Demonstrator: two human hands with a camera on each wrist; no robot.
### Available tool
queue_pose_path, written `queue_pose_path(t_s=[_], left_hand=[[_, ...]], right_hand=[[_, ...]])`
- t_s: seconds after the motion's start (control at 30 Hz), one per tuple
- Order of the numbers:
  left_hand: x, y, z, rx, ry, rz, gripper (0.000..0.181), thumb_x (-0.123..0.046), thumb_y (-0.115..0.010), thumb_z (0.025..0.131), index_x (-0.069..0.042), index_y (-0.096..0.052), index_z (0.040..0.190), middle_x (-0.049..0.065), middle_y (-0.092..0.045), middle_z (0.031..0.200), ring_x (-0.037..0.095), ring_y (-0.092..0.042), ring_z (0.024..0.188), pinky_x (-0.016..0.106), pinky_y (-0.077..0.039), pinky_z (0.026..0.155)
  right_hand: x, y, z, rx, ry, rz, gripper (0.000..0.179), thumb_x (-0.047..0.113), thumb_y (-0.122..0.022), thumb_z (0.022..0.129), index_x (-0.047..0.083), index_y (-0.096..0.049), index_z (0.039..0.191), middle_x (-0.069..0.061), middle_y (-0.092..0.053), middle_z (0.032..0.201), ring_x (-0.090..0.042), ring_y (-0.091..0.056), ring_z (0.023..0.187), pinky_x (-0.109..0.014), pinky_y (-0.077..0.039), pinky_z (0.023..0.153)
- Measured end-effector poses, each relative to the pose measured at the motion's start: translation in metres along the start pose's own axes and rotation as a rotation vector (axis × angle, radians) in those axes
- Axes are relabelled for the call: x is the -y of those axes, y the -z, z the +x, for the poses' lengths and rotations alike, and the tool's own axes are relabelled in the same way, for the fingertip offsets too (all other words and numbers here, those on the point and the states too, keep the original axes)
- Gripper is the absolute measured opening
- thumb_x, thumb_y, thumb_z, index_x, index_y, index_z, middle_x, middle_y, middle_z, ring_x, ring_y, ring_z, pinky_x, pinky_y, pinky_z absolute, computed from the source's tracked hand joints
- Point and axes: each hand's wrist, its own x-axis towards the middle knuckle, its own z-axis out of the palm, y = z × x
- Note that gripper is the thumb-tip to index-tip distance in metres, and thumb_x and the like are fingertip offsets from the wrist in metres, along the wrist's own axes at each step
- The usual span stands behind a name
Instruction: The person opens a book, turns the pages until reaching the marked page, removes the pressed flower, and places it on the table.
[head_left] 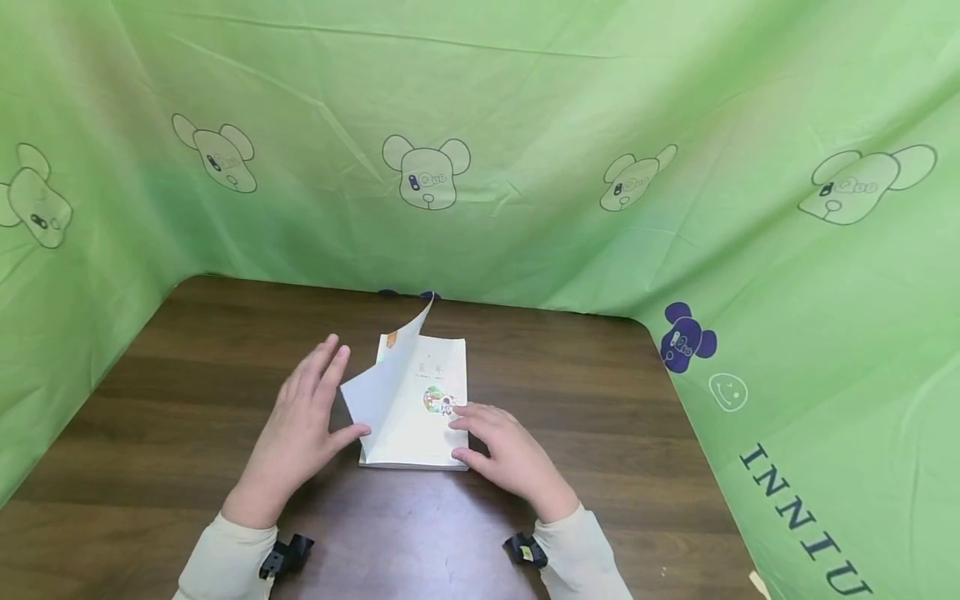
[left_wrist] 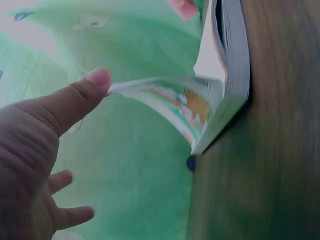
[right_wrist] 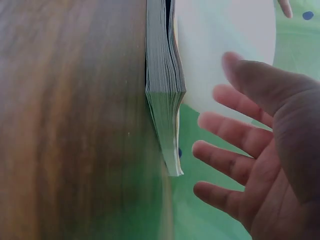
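Note:
A paperback book lies on the table in the head view, showing a white title page with a small coloured picture. Its front leaf is raised and curls leftward. At the leaf's left edge is my left hand, thumb against the paper, other fingers spread away from it. The left wrist view shows that thumb at the rim of the bent leaf, a colourful print on its other side. My right hand hovers at the book's right edge; in the right wrist view its loosely extended fingers stand apart from the page block.
The book rests on a dark wooden table. Green cloth printed with bear heads hangs behind the table and along both sides. A black strap-on device sits at my left wrist, another at my right.

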Motion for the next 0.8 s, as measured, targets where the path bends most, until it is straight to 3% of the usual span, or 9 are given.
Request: queue_pose_path(t_s=[0.17,0.43,0.8], left_hand=[[0.009,0.006,-0.003,-0.032,-0.027,0.100,0.135,-0.034,-0.103,0.053,-0.013,-0.027,0.162,0.018,-0.018,0.169,0.042,-0.024,0.152,0.070,-0.028,0.113],[0.017,0.016,-0.006,0.114,0.035,0.134,0.130,-0.038,-0.100,0.059,-0.022,-0.024,0.164,0.011,-0.008,0.173,0.042,-0.014,0.155,0.077,-0.013,0.115],[0.025,0.014,-0.011,0.224,0.019,0.138,0.108,-0.031,-0.094,0.071,-0.020,-0.035,0.161,0.008,-0.008,0.174,0.037,-0.001,0.159,0.077,0.000,0.116]], right_hand=[[0.000,-0.002,0.001,0.057,0.006,0.020,0.049,0.038,-0.074,0.094,0.014,-0.066,0.135,-0.008,-0.055,0.152,-0.027,-0.047,0.145,-0.053,-0.033,0.120],[0.002,-0.004,0.000,0.142,-0.031,0.025,0.064,0.047,-0.072,0.094,0.017,-0.056,0.148,-0.004,-0.044,0.161,-0.026,-0.035,0.152,-0.058,-0.023,0.124],[0.003,-0.004,0.000,0.181,-0.030,-0.016,0.067,0.046,-0.074,0.092,0.015,-0.056,0.148,-0.002,-0.041,0.163,-0.028,-0.036,0.152,-0.062,-0.022,0.122]])
